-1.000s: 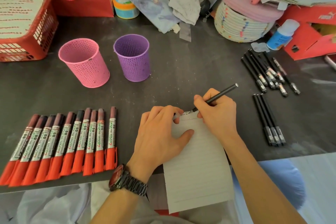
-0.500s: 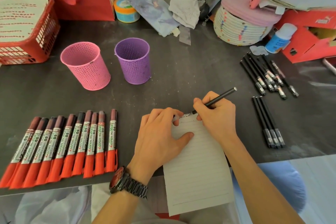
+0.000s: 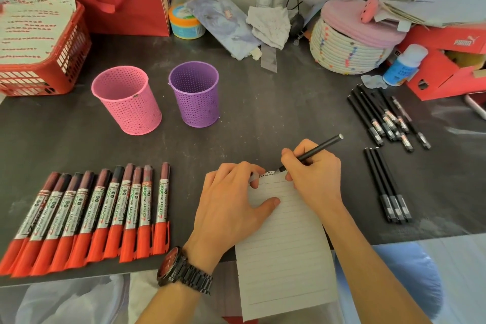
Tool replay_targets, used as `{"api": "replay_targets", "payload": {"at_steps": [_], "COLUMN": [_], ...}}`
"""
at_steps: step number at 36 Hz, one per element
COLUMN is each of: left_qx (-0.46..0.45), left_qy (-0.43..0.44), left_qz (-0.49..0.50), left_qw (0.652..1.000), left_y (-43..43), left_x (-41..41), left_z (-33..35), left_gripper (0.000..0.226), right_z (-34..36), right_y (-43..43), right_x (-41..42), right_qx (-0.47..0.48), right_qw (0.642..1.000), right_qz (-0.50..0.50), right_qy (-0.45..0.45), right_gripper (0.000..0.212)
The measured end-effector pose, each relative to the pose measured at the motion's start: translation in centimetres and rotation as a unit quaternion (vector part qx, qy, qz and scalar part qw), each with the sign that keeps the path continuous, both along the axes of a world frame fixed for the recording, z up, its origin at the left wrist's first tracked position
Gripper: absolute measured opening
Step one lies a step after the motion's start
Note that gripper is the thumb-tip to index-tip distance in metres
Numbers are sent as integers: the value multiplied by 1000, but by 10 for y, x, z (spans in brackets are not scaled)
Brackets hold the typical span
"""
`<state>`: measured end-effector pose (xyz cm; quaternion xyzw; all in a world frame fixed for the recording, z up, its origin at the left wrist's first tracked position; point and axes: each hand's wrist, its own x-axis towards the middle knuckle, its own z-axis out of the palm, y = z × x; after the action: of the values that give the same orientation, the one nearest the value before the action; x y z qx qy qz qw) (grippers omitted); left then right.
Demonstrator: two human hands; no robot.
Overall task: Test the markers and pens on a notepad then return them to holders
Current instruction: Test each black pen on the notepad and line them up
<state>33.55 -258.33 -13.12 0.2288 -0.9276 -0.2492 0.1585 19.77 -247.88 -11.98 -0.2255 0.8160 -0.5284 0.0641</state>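
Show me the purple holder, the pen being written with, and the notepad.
purple holder (image 3: 196,105), head view, on its perforated front wall.
black pen (image 3: 322,147), head view, on the bare upper barrel.
notepad (image 3: 286,258), head view, on the blank lined page.

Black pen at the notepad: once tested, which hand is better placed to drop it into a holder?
Right, probably: the right hand grips the black pen, while the left hand presses on the notepad.

Red basket (image 3: 71,60) far left, red bag (image 3: 136,2) beside it, woven basket (image 3: 344,56) and red shoebox (image 3: 444,42) far right.
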Motion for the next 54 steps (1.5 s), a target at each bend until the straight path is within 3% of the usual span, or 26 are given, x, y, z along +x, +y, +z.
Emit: {"api": "replay_targets", "payload": {"at_steps": [19, 26, 33, 38, 42, 54], "left_qx": [5, 16, 47, 22, 12, 71], "left_qy": [4, 14, 105, 84, 49, 62], "left_qz": [3, 7, 28, 15, 6, 31], "left_qw": [1000, 1000, 993, 996, 999, 995], "left_y": [0, 1, 4, 3, 1, 0], "left_x": [1, 4, 8, 7, 3, 4], "left_z": [1, 3, 12, 11, 7, 1], "left_gripper": [42, 40, 13, 23, 37, 20], "right_z": [1, 6, 16, 13, 8, 9], "right_y": [0, 1, 9, 21, 27, 28], "right_x": [0, -2, 0, 11, 20, 17], "right_qx": [-7, -91, -238, -232, -208, -241], "right_qw": [1000, 995, 963, 963, 970, 961], "right_qz": [4, -43, 13, 27, 12, 15], "right_qy": [10, -26, -123, -137, -127, -136], "right_gripper": [28, 34, 28, 17, 26, 18]}}
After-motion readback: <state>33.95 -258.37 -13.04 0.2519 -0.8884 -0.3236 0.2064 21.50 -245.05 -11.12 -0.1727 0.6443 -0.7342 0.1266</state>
